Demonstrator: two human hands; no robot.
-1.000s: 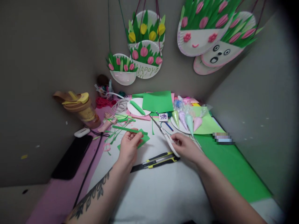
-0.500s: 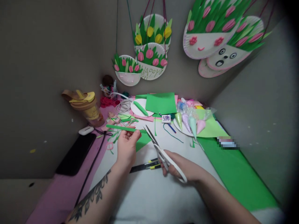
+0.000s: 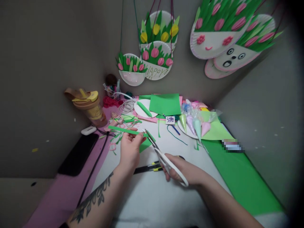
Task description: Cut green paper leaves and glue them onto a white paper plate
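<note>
Pinched in my left hand (image 3: 130,146) is a narrow green paper strip (image 3: 121,129), which sticks out to the left and slightly to the right of my fingers. My right hand (image 3: 175,167) grips white-handled scissors (image 3: 166,160). Their blades reach up and left to the strip's right end, close to my left fingertips. Below the strip, a green paper piece (image 3: 145,146) lies on the white table covering. Black-and-yellow cutters or pens (image 3: 154,166) lie beneath the scissors, partly hidden by my right hand.
A plate (image 3: 140,112) with a green paper leaf stands behind, beside green sheets (image 3: 165,104). Piping bags (image 3: 197,125) lie at the back right. Paper scraps (image 3: 128,119), a phone (image 3: 78,155), an earbud case (image 3: 88,130) and a cup (image 3: 91,109) are at left. Paper-plate baskets (image 3: 158,69) hang on the wall.
The scissors have moved left to the green strip, and their blades have drawn closer together. My left hand keeps its hold on the strip. The view has shifted slightly.
</note>
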